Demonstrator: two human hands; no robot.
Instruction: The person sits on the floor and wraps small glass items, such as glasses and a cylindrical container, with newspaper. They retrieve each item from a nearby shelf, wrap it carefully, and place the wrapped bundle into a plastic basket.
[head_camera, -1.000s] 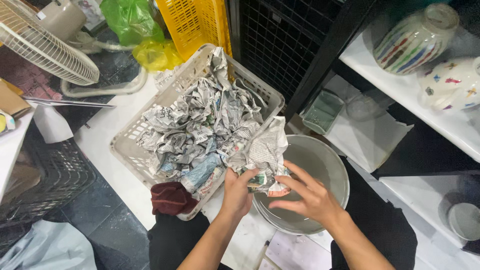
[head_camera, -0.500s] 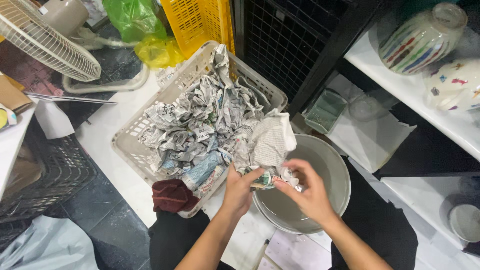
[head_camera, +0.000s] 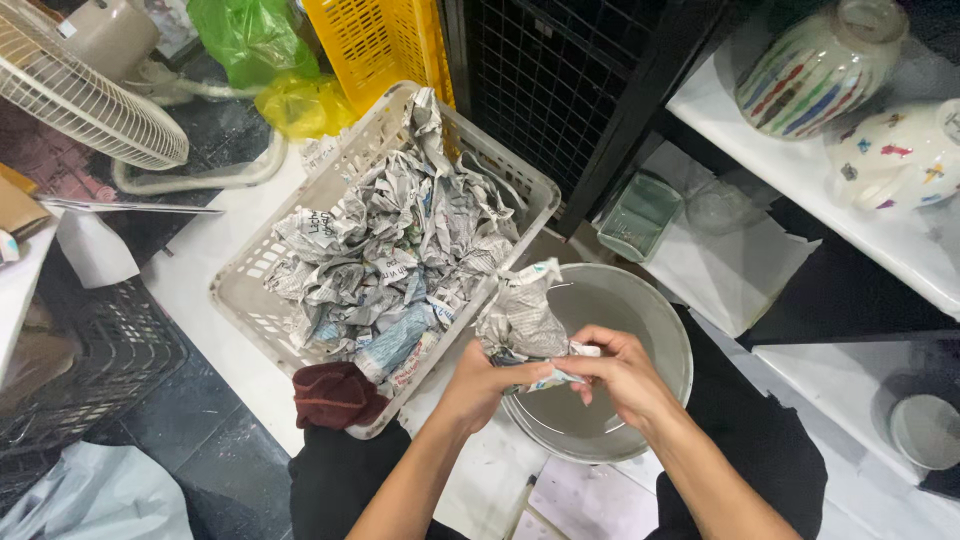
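Basket (head_camera: 250, 300): off-white plastic lattice. Crumpled newspaper (head_camera: 390, 250): grey-white with black print and blue patches. Basin (head_camera: 640, 320): plain grey. Cloth (head_camera: 335, 395): dark maroon. Crate (head_camera: 385, 40): yellow. Bag (head_camera: 250, 35): green. Jar (head_camera: 815, 70): cream, multicoloured vertical stripes.

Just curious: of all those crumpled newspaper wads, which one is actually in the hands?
The newspaper wad over the grey bowl, gripped by both hands; the other wads lie untouched in the white basket.

Even, fairly bright overhead light w/ soft shadows only, dim down at the dark floor (head_camera: 150, 420) lower left, mild glare on the glazed pots (head_camera: 820, 70) top right, wide-angle bending at the edges, slight softness overall but centre is sharp enough.
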